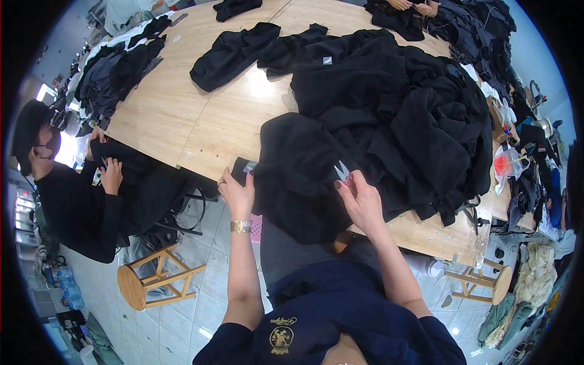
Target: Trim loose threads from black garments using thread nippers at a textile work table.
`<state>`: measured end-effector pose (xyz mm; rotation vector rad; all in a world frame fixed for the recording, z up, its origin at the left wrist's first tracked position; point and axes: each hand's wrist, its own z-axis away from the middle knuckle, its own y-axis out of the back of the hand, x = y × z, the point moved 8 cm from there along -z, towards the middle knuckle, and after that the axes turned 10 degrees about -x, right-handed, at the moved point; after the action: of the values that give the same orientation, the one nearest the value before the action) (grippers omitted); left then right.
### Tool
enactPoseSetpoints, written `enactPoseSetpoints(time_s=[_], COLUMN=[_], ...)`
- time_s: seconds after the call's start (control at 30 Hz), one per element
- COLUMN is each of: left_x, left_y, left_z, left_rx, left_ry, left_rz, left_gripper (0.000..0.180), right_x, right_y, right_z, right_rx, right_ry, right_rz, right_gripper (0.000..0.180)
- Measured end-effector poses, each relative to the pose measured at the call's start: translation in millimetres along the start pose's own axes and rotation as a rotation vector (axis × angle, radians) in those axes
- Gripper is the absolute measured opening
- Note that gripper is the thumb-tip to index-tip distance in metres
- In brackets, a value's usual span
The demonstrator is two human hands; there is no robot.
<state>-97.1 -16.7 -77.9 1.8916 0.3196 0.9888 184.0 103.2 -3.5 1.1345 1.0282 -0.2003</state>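
My left hand [237, 190] pinches the edge of a black garment [298, 173], close to a small grey-white label [249, 166]. This garment lies over the near table edge and hangs toward my lap. In my right hand [364, 198] is a pair of small thread snips [342, 172] with a red handle. Their silvery blades are apart and point up and left above the black cloth. No thread can be made out between them. Beyond both hands, a large heap of black garments [438, 115] covers the table, with a small pale label [327, 61] showing on one.
A person [67, 188] sits at the left, working on dark cloth. Another person's hands [413, 7] show at the far side. Dark clothes [118, 76] are piled on the wooden table [213, 125]. Wooden stools [132, 286] stand on the tiled floor. A plastic bag [510, 163] hangs at right.
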Motion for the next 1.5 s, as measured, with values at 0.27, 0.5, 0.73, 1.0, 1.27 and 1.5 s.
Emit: enactPoseSetpoints(time_s=[0.27, 0.5, 0.73, 1.0, 1.27, 1.5], left_x=[66.3, 156.3, 111.2, 59.5, 53.3, 60.6], left_y=[46.6, 28.8, 12.9, -14.5, -49.1, -30.9], left_z=[20.1, 144.1, 153.7, 144.9, 208.6, 163.9], left_rx=[0.084, -0.592, -0.672, -1.07, -0.854, -0.586], left_ry=[-0.202, -0.741, -0.296, 0.193, 1.376, 0.97], left_rz=[0.298, 0.433, 0.573, 0.454, 1.959, 1.978], left_gripper=[0.022, 0.024, 0.013, 0.029, 0.036, 0.015], right_x=[28.2, 26.5, 42.0, 51.9, 57.3, 50.4], right_y=[-10.4, -46.1, -57.8, -42.4, -45.1, -37.6], right_z=[-3.2, -13.7, -7.5, -7.9, -9.2, -4.3], right_rx=[-0.017, -0.246, -0.205, -0.092, -0.065, -0.004], right_ry=[-0.055, -0.018, -0.004, -0.139, -0.126, -0.108], right_rz=[-0.253, -0.556, -0.285, -0.355, -0.4, -0.3], right_gripper=[0.033, 0.031, 0.031, 0.031, 0.03, 0.028])
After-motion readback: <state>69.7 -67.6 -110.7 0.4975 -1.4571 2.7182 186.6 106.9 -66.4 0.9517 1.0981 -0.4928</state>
